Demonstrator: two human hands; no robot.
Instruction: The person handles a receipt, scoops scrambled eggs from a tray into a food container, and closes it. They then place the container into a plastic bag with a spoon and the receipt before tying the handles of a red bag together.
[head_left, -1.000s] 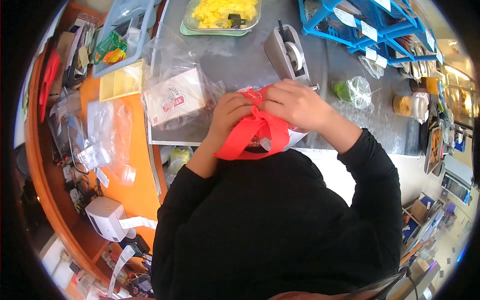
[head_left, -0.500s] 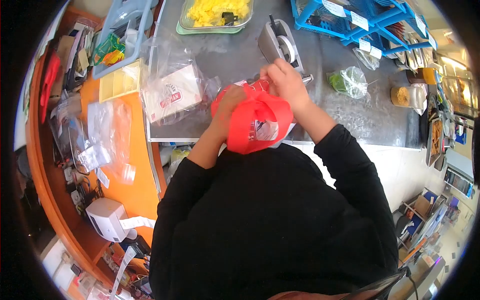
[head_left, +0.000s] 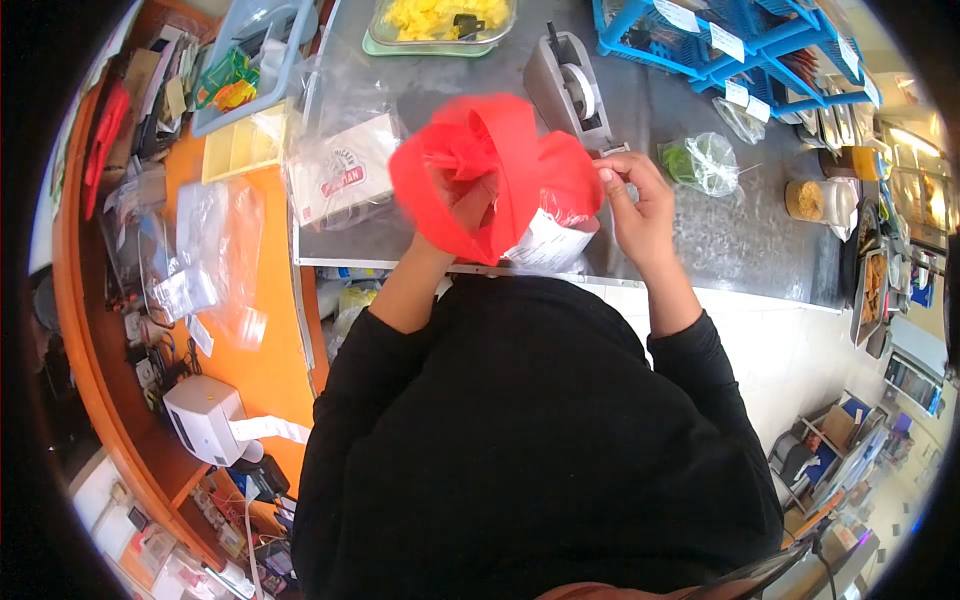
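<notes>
A red bag (head_left: 565, 165) with broad looped handles is held up over the front edge of the metal table. My left hand (head_left: 474, 205) grips it from within the loops, partly covered by the red material. A white printed slip (head_left: 548, 243) shows on the bag's lower side. At the bag's right edge, my right hand (head_left: 643, 205) has thumb and forefinger pinched together; what lies between them is too small to make out. Just beyond that hand stands a grey tape dispenser (head_left: 566, 85) with a white roll.
Left of the bag lies a white printed box (head_left: 350, 172) in clear plastic. Yellow food fills a glass container (head_left: 440, 22) at the back. Blue baskets (head_left: 720, 45), a bagged green item (head_left: 700, 162) and a jar (head_left: 803, 200) are on the right. A printer (head_left: 203, 420) sits lower left.
The bag has swung up and left and turned, bringing the white slip into view. My right hand has come away from the bag's top toward the right and down.
</notes>
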